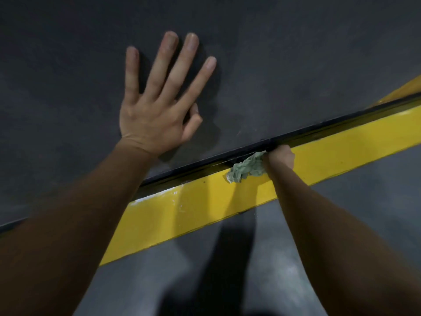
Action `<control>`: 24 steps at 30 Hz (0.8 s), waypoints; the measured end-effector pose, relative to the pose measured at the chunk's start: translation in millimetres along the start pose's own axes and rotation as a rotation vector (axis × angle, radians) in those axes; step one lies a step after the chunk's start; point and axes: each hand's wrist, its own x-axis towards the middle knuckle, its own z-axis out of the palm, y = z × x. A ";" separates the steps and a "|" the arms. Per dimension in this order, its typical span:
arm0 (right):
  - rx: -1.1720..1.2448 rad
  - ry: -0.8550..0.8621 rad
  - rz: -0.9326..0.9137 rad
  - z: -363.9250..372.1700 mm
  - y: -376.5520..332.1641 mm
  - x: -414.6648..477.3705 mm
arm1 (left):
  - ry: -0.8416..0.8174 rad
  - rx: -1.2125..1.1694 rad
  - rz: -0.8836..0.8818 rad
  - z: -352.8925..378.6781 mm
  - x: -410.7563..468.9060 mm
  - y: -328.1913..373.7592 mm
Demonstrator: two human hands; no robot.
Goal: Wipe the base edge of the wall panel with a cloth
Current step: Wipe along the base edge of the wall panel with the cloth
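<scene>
Gripping a crumpled green cloth [247,168], the right hand [280,157] is pressing it against the dark base edge [319,127] at center right; the left hand [157,110] is lying flat, fingers spread, on the matte wall panel [284,53].

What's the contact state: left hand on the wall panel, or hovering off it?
Touching. The head view shows the left hand spread flat against the wall panel, its shadow tight along its outline with no gap.
</scene>
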 end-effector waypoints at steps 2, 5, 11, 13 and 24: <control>-0.027 -0.051 0.023 -6.2 2.2 -8.0 | -0.022 -0.018 0.001 -2.6 0.6 1.1; 0.002 -0.084 0.095 -1.1 30.6 -29.8 | -0.031 -0.031 -0.013 -3.1 0.3 -0.1; 0.189 0.085 -0.085 3.7 54.4 -39.9 | -0.030 -0.032 -0.003 -1.9 -0.6 -0.1; 0.276 0.130 -0.137 4.0 47.0 -37.8 | -0.027 -0.028 -0.003 -1.6 -0.3 0.4; 0.365 0.218 -0.226 44.0 20.4 -39.2 | 0.011 -0.036 0.005 3.7 -1.1 0.1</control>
